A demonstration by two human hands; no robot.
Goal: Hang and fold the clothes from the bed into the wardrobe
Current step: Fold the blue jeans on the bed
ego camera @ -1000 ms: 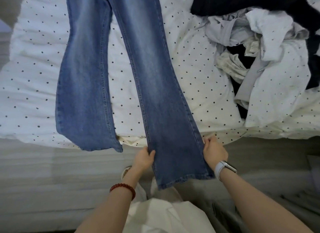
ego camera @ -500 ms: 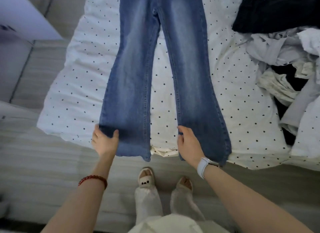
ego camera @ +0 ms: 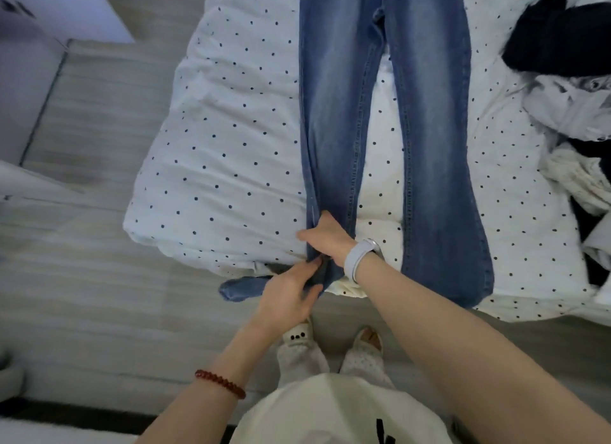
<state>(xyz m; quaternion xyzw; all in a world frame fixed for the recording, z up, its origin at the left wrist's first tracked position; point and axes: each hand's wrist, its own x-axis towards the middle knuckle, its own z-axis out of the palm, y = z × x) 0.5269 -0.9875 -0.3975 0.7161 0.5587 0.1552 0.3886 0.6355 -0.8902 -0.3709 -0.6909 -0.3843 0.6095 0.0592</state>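
On the dotted bed (ego camera: 215,165), both hands' fingers (ego camera: 310,265) grasp one jeans (ego camera: 334,119) leg, apparently near its hem.

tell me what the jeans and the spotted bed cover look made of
Jeans: denim, most likely, blue with faded patches and stitched seams down each leg. Bed cover: a soft woven cloth, perhaps cotton, matt white with small dark dots, creased and puffy at the edge.
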